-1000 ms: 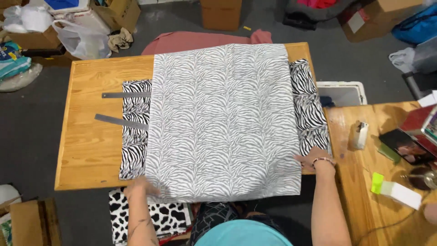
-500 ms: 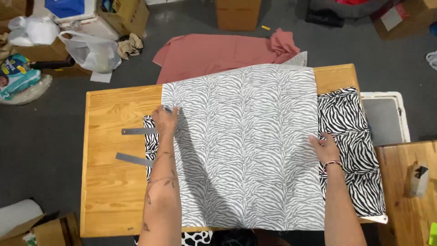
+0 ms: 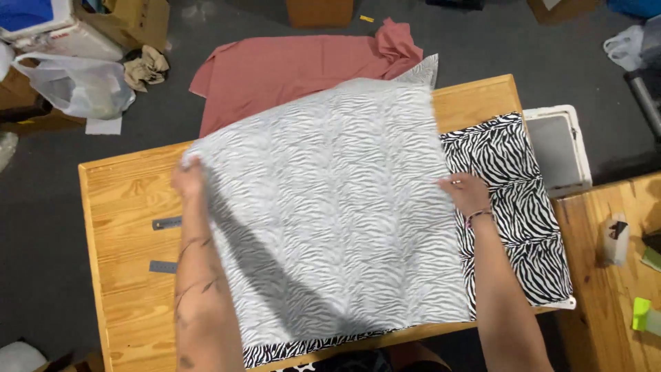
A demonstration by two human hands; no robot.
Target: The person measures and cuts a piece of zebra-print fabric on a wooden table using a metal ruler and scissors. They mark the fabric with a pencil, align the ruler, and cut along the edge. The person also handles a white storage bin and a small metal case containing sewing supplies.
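Observation:
A large square of pale grey zebra-print fabric [image 3: 330, 207] covers most of the wooden table [image 3: 124, 200], lifted and turned at an angle. My left hand [image 3: 187, 178] grips its left corner. My right hand [image 3: 467, 194] holds its right edge. Under it lies a bolder black-and-white zebra-print fabric [image 3: 516, 207], showing at the right and along the near edge. Two grey metal rulers [image 3: 165, 223] lie on the table's left part, partly hidden by my left arm.
A pink cloth [image 3: 289, 69] lies on the floor beyond the table. A white bin [image 3: 559, 148] stands at the right. A second wooden table [image 3: 613, 275] at the right carries small items. Bags and cardboard boxes sit at the far left.
Both hands have taken hold of the pale fabric's sides and lifted it, turning it so it sits askew. The view has shifted, and more of the bold fabric shows at right.

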